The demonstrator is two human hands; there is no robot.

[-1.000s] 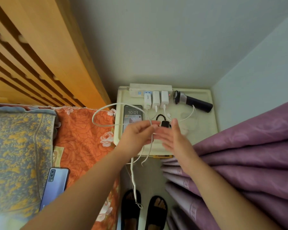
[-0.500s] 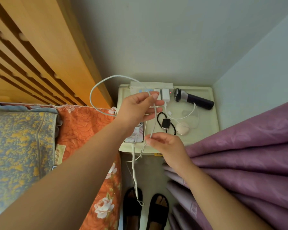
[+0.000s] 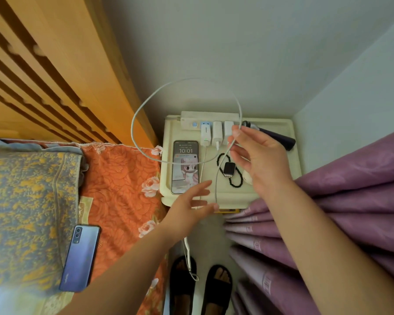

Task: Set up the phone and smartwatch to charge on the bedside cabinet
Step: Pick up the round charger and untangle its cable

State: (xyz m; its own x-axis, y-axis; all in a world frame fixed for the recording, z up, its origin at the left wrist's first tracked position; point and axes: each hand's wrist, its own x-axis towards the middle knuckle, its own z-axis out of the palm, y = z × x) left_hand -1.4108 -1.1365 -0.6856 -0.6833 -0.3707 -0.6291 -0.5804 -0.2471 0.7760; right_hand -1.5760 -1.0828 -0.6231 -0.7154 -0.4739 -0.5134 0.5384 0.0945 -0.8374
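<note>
A phone (image 3: 185, 165) with a lit screen lies face up on the left of the cream bedside cabinet (image 3: 291, 155). To its right sits a smartwatch (image 3: 228, 169) on a black beaded band. A power strip (image 3: 191, 119) with three white chargers runs along the cabinet's back. My right hand (image 3: 257, 160) pinches a white cable (image 3: 137, 114) above the watch. The cable arcs in a big loop through the air, crosses the phone, and one strand drops to my left hand (image 3: 189, 205). My left hand's fingers are spread at the cabinet's front edge, thumb tip touching that strand.
A second, blue phone (image 3: 81, 258) lies face down on the bed. A black handheld device (image 3: 273, 138) rests at the cabinet's back right. Purple curtain (image 3: 339, 212) crowds the right side, a wooden headboard (image 3: 66, 76) the left. Black slippers (image 3: 200, 289) and a dangling cord lie below.
My right hand rose from the cabinet's front edge and now holds the cable up by the chargers. My left hand let go and dropped to the front edge. The loop swung higher.
</note>
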